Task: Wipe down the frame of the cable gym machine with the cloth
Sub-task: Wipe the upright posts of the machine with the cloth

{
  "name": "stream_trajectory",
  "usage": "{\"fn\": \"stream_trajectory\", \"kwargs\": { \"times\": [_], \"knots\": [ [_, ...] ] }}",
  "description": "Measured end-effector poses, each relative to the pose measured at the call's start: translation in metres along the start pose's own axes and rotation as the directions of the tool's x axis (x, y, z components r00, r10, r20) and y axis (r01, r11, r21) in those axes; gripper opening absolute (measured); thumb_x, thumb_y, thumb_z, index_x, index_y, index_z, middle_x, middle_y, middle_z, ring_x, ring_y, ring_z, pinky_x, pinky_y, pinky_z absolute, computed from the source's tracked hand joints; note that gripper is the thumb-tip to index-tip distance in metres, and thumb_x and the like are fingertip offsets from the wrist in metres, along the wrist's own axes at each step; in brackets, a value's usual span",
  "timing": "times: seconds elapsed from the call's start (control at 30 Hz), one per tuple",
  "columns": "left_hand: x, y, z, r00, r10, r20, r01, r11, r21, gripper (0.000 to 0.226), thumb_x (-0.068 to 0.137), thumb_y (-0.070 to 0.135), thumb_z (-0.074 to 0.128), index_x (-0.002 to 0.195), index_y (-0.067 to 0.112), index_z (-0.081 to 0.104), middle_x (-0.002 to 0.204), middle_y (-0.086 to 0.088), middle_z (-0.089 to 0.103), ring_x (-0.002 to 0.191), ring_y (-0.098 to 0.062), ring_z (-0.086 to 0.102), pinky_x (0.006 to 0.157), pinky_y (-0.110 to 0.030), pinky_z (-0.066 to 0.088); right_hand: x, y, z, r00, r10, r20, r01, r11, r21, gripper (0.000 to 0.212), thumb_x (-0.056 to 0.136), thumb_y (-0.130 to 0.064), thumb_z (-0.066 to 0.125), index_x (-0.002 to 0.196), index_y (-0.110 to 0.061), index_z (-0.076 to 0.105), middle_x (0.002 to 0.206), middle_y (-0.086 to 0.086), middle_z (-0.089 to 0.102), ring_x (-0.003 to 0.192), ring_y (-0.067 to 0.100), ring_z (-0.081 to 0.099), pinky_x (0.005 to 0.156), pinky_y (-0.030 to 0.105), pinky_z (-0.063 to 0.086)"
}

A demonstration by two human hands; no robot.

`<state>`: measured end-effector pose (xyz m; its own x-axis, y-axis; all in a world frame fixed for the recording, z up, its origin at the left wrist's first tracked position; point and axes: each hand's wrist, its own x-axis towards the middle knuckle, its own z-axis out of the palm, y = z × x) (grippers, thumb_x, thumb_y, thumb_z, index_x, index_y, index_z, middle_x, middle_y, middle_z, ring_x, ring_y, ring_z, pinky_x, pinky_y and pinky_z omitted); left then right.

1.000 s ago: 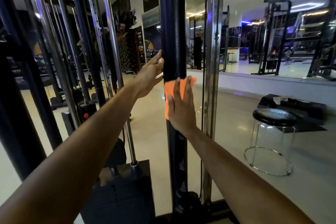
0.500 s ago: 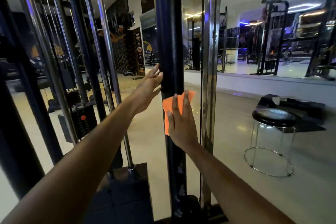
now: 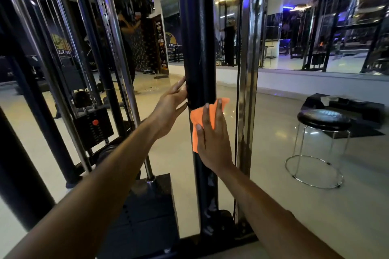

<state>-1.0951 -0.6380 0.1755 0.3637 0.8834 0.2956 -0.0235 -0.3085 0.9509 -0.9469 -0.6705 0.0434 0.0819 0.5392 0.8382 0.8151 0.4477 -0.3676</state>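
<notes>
My right hand point(image 3: 212, 143), its grip spread flat, presses the orange cloth point(image 3: 196, 120) against the black upright post point(image 3: 197, 38). My left hand point(image 3: 168, 109) rests straight-fingered on the post's left side, just above the cloth.

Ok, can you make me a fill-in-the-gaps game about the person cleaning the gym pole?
1. The cloth is coloured ____.
2. The ____ hand presses the cloth flat on the black post.
3. The left hand touches the post with ____ fingers.
4. The stool has a round ____ seat.

Missing words: orange; right; straight; black
</notes>
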Motion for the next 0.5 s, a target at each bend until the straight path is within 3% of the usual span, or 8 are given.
{"fn": "stream_trajectory", "kwargs": {
  "times": [0.1,0.23,0.37,0.5],
  "knots": [
    [-0.002,0.001,0.0,1.0,0.017,-0.005,-0.017,1.0,-0.014,0.05,0.117,0.026,0.043,0.165,0.035,0.037,0.128,0.03,0.066,0.13,0.001,0.058,0.106,-0.029,0.046,0.034,-0.017,-0.003,0.997,0.036,-0.066,-0.033,0.999,0.031,0.068,0.119,-0.038,0.04,0.175,-0.028,0.002,0.182,0.005,-0.015,0.168,0.038,0.007,0.121,0.065,0.042],
    [-0.001,-0.004,0.0,0.999,0.045,-0.03,-0.046,0.999,-0.021,0.05,0.116,0.027,0.045,0.165,0.035,0.038,0.126,0.03,0.065,0.134,-0.003,0.057,0.118,-0.036,0.044,0.051,-0.02,-0.002,0.992,0.046,-0.12,-0.042,0.998,0.036,0.066,0.119,-0.038,0.039,0.175,-0.026,0.006,0.182,0.007,-0.01,0.168,0.035,0.007,0.127,0.06,0.037],
    [0.0,-0.013,-0.001,0.998,0.064,-0.016,-0.064,0.998,0.007,0.047,0.117,0.026,0.043,0.163,0.035,0.041,0.133,0.03,0.065,0.145,-0.007,0.05,0.117,-0.031,0.042,-0.016,0.005,0.017,0.999,0.027,-0.036,-0.028,0.999,-0.037,0.068,0.118,-0.036,0.043,0.175,-0.024,0.007,0.182,0.01,-0.013,0.168,0.037,0.011,0.119,0.061,0.045],
    [-0.003,-0.031,0.002,0.999,0.031,-0.026,-0.031,0.999,0.011,0.045,0.116,0.029,0.046,0.161,0.028,0.047,0.145,0.015,0.067,0.14,-0.008,0.057,0.121,-0.035,0.043,-0.047,0.021,0.024,0.999,0.014,0.037,-0.012,0.998,-0.059,0.068,0.118,-0.037,0.041,0.174,-0.024,0.003,0.181,0.013,-0.013,0.165,0.042,0.018,0.114,0.059,0.051]
  ]
}}
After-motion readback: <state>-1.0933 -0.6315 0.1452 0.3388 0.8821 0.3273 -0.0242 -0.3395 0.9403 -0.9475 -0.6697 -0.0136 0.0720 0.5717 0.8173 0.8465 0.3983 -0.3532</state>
